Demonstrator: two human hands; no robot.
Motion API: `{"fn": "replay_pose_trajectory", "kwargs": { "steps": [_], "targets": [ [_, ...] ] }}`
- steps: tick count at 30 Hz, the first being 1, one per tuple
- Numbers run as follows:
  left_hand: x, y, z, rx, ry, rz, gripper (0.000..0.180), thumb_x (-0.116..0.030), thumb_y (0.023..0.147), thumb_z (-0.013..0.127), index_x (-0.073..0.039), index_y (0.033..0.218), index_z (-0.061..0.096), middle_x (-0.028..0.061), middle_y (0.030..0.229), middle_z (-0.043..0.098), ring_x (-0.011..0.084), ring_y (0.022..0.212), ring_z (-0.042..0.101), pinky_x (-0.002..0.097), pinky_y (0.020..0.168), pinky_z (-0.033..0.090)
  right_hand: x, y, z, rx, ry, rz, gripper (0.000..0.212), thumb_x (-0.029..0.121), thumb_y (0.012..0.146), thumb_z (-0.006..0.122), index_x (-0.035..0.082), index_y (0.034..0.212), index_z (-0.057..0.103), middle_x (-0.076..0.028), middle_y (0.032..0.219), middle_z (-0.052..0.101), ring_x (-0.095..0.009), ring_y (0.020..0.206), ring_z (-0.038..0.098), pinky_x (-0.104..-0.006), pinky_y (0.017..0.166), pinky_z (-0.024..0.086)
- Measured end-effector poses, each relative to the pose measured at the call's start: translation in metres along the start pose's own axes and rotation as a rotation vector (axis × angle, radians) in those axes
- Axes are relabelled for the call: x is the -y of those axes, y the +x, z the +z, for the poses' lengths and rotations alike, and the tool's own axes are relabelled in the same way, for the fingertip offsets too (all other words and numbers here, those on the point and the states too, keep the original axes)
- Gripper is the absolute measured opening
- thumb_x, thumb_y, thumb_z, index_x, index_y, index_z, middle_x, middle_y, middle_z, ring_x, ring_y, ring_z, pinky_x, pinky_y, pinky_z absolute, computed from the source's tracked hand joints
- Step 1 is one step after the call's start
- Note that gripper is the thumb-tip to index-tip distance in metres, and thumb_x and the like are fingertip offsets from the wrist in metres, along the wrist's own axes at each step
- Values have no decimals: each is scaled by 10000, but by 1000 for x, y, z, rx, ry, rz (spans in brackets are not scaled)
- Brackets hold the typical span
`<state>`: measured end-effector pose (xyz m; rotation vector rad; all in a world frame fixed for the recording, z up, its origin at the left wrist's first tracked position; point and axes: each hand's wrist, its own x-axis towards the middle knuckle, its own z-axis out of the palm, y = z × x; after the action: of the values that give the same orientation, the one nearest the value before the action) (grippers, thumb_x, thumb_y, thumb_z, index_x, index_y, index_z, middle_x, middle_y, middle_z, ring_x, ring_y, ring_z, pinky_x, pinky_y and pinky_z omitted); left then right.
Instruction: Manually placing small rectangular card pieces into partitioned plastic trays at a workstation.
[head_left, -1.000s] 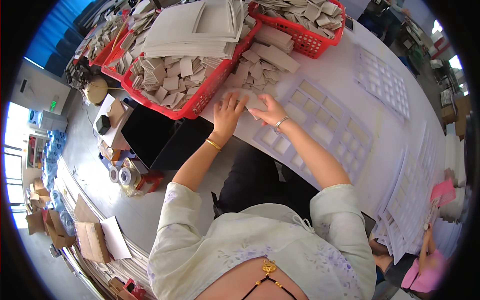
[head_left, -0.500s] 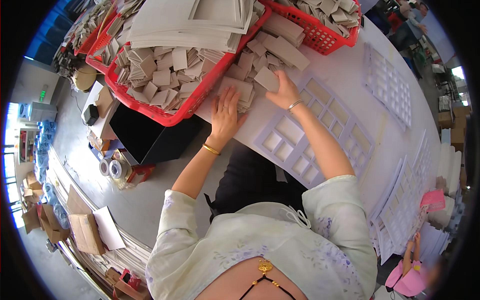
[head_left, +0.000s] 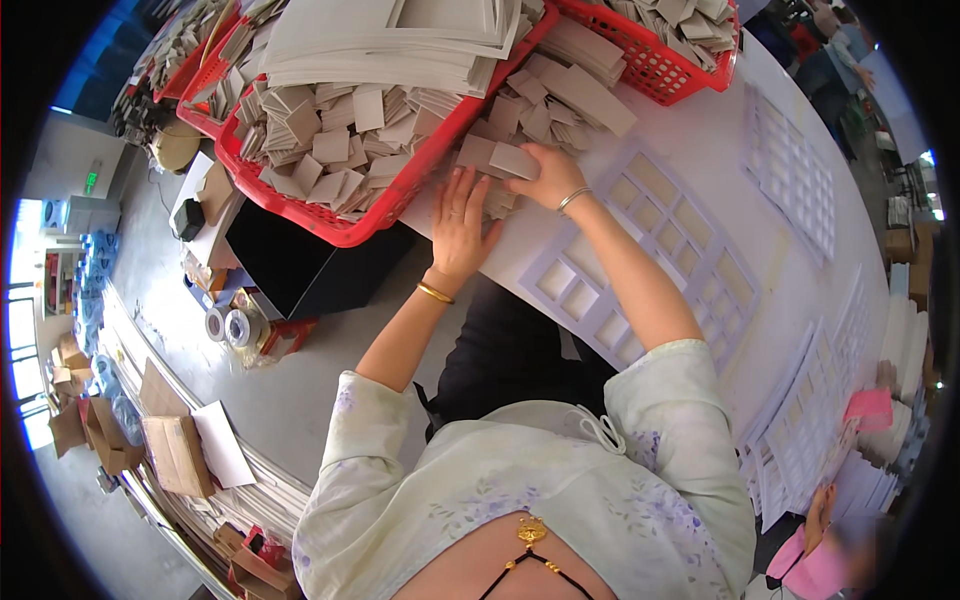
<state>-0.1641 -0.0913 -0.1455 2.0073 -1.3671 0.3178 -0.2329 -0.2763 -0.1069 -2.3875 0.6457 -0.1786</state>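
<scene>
My left hand (head_left: 462, 226) lies flat, fingers spread, on the white table near its edge, pressing on a small stack of grey cardboard squares. My right hand (head_left: 545, 178) grips a few cardboard squares (head_left: 500, 158) just beyond it, beside the red basket (head_left: 400, 190). A white die-cut sheet with square windows (head_left: 640, 250) lies on the table under my right forearm. A loose pile of cardboard pieces (head_left: 560, 90) lies on the table beyond both hands.
The red basket holds many cardboard squares and a stack of white sheets (head_left: 390, 40). A second red basket (head_left: 660, 50) stands further back. More die-cut sheets (head_left: 790, 180) lie to the right. Another person in pink (head_left: 830, 560) sits at the lower right. Tape rolls (head_left: 228, 326) lie on the floor.
My right hand has moved from the die-cut sheet up toward the basket and taken hold of cardboard squares. My left hand has stayed flat at the table edge.
</scene>
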Motion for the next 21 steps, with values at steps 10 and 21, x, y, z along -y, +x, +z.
{"fn": "replay_pose_trajectory", "kwargs": {
  "steps": [10,21],
  "targets": [
    [-4,0,-4,56,113,13,748,-260,687,729,-102,1343,408,108,1443,345,298,1359,278,535,1097,199,-27,-30,-23,-213,347,116,650,413,654,787,11,1130,603,-170,1080,647,-259,984,628,-349,848,486],
    [-89,-19,-31,450,-1186,-596,248,-113,905,586,-9,1120,519,36,877,577,42,549,481,192,499,399,-10,-235,-30,-354,36,-28,589,241,630,791,98,1156,570,-112,919,587,-315,831,586,-410,732,476]
  ]
}}
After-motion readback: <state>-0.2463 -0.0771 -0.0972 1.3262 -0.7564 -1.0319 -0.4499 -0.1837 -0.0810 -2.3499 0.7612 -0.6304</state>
